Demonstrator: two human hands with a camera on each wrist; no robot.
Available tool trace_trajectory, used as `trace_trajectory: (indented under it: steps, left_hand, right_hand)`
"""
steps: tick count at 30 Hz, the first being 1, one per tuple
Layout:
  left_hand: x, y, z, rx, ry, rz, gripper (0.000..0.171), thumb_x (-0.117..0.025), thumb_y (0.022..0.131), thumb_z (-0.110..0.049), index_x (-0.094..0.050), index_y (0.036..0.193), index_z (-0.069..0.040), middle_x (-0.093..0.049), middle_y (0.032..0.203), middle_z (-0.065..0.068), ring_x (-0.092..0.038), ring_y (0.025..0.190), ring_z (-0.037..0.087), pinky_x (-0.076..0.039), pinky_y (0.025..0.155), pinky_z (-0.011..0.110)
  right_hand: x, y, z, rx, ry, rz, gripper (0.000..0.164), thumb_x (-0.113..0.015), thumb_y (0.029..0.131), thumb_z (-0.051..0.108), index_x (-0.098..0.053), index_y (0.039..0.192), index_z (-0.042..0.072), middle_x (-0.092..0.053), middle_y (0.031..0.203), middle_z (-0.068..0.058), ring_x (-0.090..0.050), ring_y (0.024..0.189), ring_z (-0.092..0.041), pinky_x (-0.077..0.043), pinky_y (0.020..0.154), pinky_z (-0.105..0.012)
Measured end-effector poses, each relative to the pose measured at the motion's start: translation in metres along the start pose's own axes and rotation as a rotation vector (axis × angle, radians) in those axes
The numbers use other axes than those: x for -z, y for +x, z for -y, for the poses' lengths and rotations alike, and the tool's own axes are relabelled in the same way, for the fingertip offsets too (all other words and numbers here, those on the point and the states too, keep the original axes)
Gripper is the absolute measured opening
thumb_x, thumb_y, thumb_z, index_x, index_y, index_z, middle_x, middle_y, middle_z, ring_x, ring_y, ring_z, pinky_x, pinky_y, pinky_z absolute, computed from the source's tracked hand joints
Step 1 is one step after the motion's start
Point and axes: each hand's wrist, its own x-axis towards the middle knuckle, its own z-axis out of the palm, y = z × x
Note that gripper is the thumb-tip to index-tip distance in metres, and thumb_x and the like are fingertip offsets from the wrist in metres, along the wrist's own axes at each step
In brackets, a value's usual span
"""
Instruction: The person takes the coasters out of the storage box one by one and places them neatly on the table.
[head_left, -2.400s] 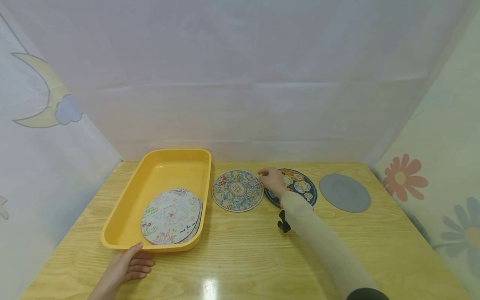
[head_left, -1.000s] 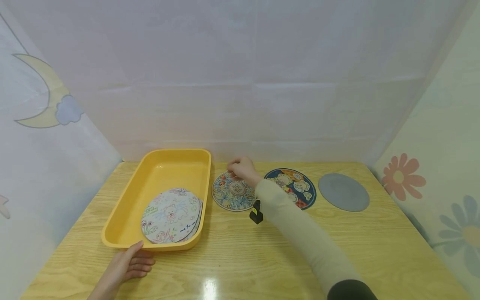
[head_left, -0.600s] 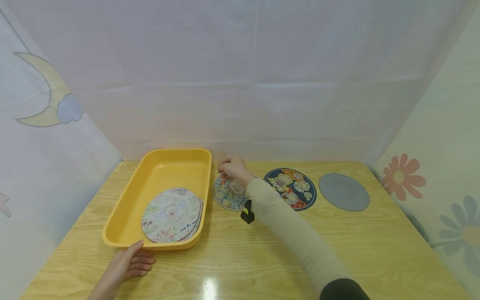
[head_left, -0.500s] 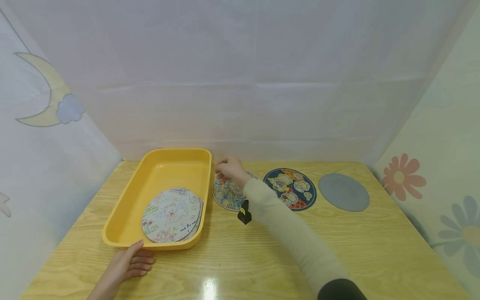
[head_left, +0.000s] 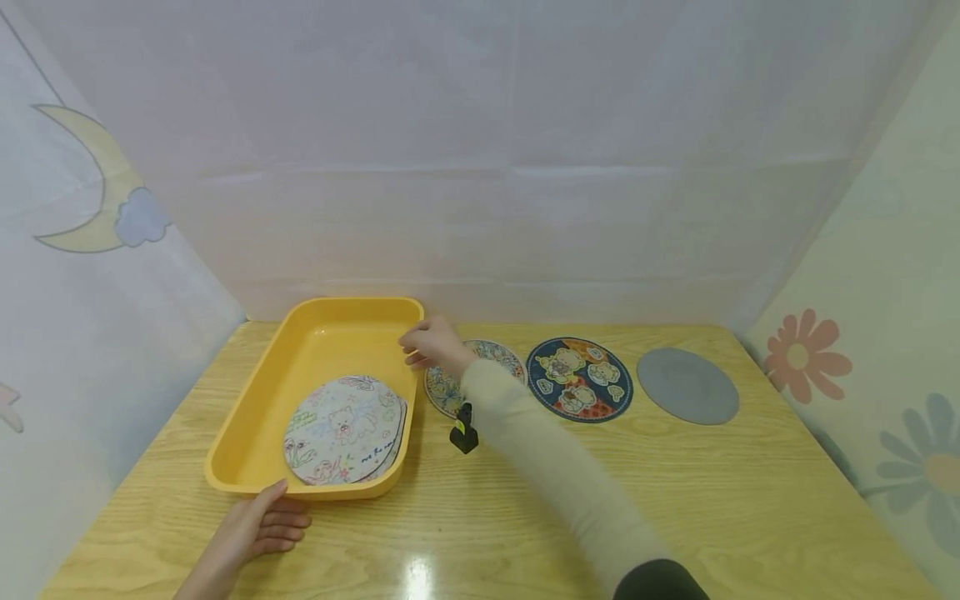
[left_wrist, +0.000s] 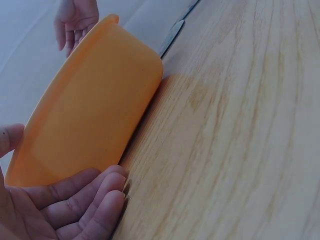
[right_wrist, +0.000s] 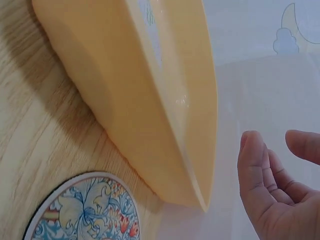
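Note:
In the head view my left hand (head_left: 251,533) is at the near edge of a yellow tray (head_left: 243,433), thumb over the rim and fingers against the outer wall. Inside the tray, a white round mat (head_left: 343,433) with pink and green drawings overlaps another mat. My right hand (head_left: 435,343) hovers over the tray's right rim, fingers loosely bent and holding nothing. The right wrist view shows its thumb and fingertips apart. Partly behind that hand and sleeve lies a round mat with a blue floral pattern (head_left: 442,392).
A dark blue round mat (head_left: 577,379) with bear pictures and a plain grey round mat (head_left: 688,385) lie in a row to the right on the wooden table (head_left: 480,517). Pale cloth (head_left: 480,167) hangs behind the table and on both sides.
My right hand has moved left, from over the dark blue mat, across the floral mat, to the tray's right rim. The left hand and the mats stay in place.

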Motion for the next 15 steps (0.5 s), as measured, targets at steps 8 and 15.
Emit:
trace_trajectory:
  steps: [8,15]
  left_hand:
    - [0.000,-0.001,0.000,0.002,0.003,-0.018,0.068,-0.037,0.095,-0.049,-0.055,0.106,0.015,-0.067,0.084,0.010,-0.064,0.075,0.022,-0.054,0.068,0.035]
    - [0.001,-0.001,0.000,0.004,-0.002,-0.007,0.067,-0.037,0.095,-0.048,-0.057,0.105,0.015,-0.067,0.084,0.010,-0.064,0.074,0.021,-0.054,0.068,0.034]
  right_hand:
    - [-0.013,-0.001,0.003,-0.029,-0.005,0.023,0.020,-0.062,0.086,0.010,-0.063,0.100,-0.004,-0.060,0.084,-0.013,-0.063,0.069,-0.025,-0.055,0.061,-0.030]
    - [-0.024,-0.005,0.005,-0.061,-0.044,0.088,0.026,-0.062,0.086,0.013,-0.062,0.106,-0.003,-0.061,0.096,-0.016,-0.063,0.084,-0.030,-0.055,0.068,-0.036]
